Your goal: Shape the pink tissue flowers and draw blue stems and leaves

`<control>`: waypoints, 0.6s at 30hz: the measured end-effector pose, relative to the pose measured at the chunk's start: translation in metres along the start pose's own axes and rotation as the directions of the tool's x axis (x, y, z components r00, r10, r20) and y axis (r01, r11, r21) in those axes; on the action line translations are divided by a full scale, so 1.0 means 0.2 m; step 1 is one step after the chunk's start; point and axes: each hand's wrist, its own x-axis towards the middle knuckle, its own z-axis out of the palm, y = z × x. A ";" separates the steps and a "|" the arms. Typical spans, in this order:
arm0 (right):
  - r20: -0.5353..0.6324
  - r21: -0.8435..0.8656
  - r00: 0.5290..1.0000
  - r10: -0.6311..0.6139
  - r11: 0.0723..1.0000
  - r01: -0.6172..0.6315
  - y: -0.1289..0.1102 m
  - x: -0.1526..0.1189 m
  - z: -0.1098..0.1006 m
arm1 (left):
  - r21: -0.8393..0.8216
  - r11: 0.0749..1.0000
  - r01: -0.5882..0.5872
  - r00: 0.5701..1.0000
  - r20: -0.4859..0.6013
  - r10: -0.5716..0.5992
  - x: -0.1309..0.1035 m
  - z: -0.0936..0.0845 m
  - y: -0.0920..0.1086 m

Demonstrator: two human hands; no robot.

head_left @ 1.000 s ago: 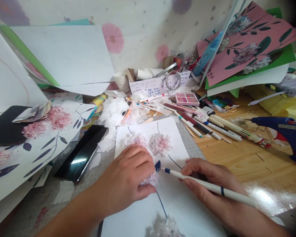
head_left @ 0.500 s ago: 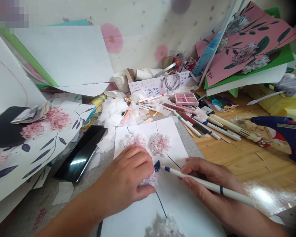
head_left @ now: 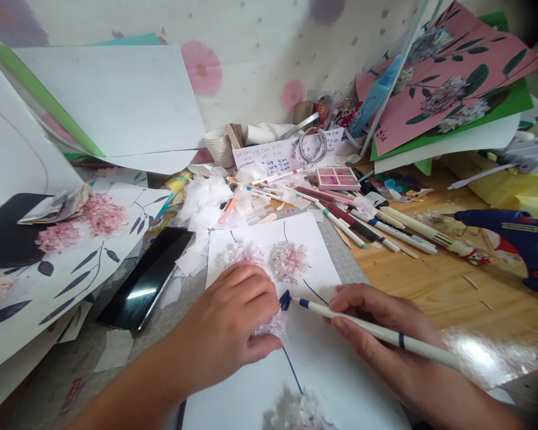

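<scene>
My right hand (head_left: 381, 328) pinches a white pen (head_left: 376, 331) with dark blue bands. Its tip touches or nearly touches a small dark blue leaf shape (head_left: 285, 300) on the white paper (head_left: 341, 370). My left hand (head_left: 242, 316) rests over the paper with fingers curled, covering part of a pale pink-purple flower cluster (head_left: 271, 323); whether it grips anything is hidden. Two more clusters, one whitish (head_left: 242, 254) and one pink (head_left: 290, 260), lie near the paper's top, and a white one (head_left: 302, 412) near the bottom. Thin blue stem lines run between them.
Left of the paper lie a black phone (head_left: 147, 278) and a flower picture (head_left: 125, 239). Behind are white scraps (head_left: 204, 200), several pens (head_left: 354, 224), paper cups (head_left: 219, 148) and a palette (head_left: 338, 178). A blue glue gun (head_left: 515, 230) is at the right.
The pen and my right hand have shifted very slightly left. The blue leaf shape looks slightly more filled. My left hand stays almost in place.
</scene>
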 end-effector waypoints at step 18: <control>0.085 0.037 0.981 -0.177 0.984 0.174 -0.03 0.03 -0.02 | -0.005 1.000 0.005 1.000 -0.006 -0.005 -0.01 0.00 0.00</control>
